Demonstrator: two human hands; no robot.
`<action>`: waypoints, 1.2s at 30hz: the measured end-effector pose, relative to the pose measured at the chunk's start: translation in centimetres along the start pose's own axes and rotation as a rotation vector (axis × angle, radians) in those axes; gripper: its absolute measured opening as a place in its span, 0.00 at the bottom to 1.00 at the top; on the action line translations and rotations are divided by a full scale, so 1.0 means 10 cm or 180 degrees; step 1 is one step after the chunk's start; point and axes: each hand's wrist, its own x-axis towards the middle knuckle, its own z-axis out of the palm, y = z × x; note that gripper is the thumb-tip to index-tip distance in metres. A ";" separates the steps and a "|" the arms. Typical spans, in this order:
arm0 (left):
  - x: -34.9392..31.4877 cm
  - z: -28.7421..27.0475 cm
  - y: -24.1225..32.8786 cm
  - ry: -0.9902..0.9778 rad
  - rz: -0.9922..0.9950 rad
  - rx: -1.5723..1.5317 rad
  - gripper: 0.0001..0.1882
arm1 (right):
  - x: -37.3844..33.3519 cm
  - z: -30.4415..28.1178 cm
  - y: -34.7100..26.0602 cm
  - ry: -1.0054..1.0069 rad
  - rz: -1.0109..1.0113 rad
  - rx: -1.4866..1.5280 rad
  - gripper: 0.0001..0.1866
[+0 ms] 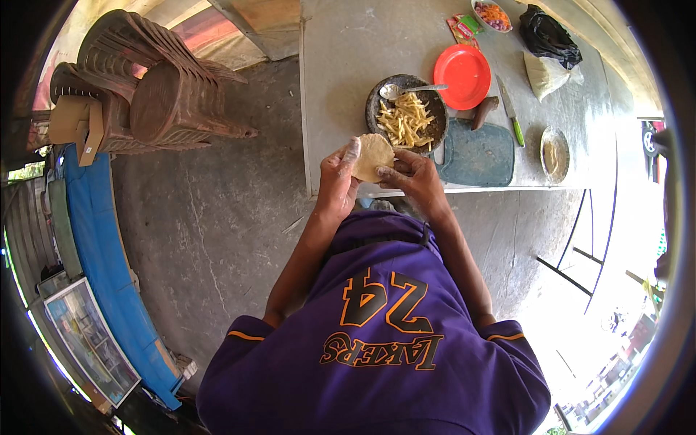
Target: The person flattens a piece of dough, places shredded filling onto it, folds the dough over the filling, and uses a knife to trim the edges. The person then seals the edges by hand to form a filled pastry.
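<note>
Between my two hands is a thin round of pale dough, held up near the table's front edge. My left hand grips its left side, the thumb lying flat along the rim and dusted with flour. At its lower right side, my right hand pinches it between thumb and fingers. Just beyond the dough stands a dark stone bowl of pale cut strips, with a metal spoon resting across it. To its right lies a dark green cutting board, near my right hand.
Past the board are a red plate, a brown stone pestle, a green-handled knife and a dish of light paste. Farther back sit a bowl of chopped vegetables and a black plastic bag. Stacked brown chairs stand left.
</note>
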 end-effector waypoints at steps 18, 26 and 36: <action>-0.01 -0.07 0.04 -0.0598 0.0041 -0.0090 0.19 | -0.01 -0.12 0.08 -0.0216 0.0192 0.0407 0.27; -0.06 -0.07 0.10 -0.0715 -0.0040 -0.0410 0.20 | -0.08 -0.13 0.05 -0.0399 -0.0078 0.0497 0.30; -0.05 0.15 0.02 -0.0279 -0.0016 -0.0044 0.15 | 0.07 0.00 0.00 0.0069 -0.0306 0.0103 0.23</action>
